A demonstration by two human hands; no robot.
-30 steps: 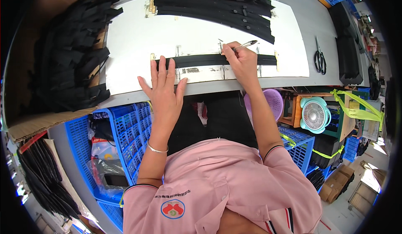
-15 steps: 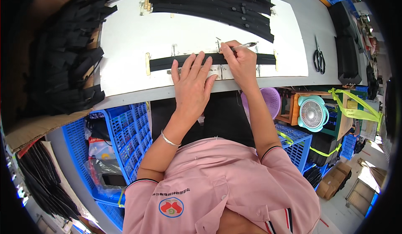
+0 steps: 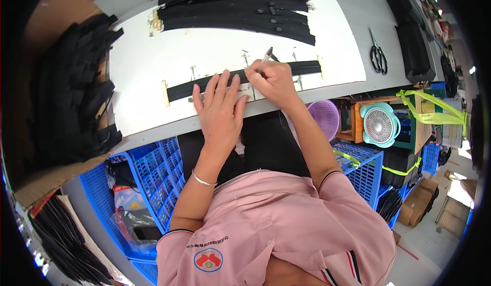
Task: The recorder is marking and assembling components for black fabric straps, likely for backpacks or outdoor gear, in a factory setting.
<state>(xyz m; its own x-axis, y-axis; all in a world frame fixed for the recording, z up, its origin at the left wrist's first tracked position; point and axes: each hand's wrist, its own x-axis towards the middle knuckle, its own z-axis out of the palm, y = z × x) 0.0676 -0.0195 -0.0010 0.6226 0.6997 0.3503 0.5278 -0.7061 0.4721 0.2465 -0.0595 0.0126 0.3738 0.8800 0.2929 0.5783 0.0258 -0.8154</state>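
Observation:
A narrow black fabric strip [image 3: 307, 67] lies lengthwise on a white board [image 3: 337, 46], between two yellowish tape-like end stops. My left hand [image 3: 220, 109] rests on it, palm down with fingers spread, pressing the strip against the board. Close by on the right, my right hand [image 3: 276, 84] grips a clear-barrelled pen [image 3: 266, 56]. The pen stands steeply, and its lower end is hidden by my fingers at the strip. Dark pen marks show on the board along both sides of the strip.
Several black strips [image 3: 230, 20] lie fanned at the board's far side, with small dark pieces on them. A cardboard box of black strips [image 3: 66, 92] stands left. Black-handled scissors [image 3: 378, 58] lie right. Below the table edge are a blue crate [image 3: 163, 168], purple basket [image 3: 325, 120] and turquoise fan [image 3: 380, 126].
The pen has swung from lying almost level toward the right to a steep stance, and my right hand has turned with it. My left hand stays on the strip. The whole view has shifted somewhat.

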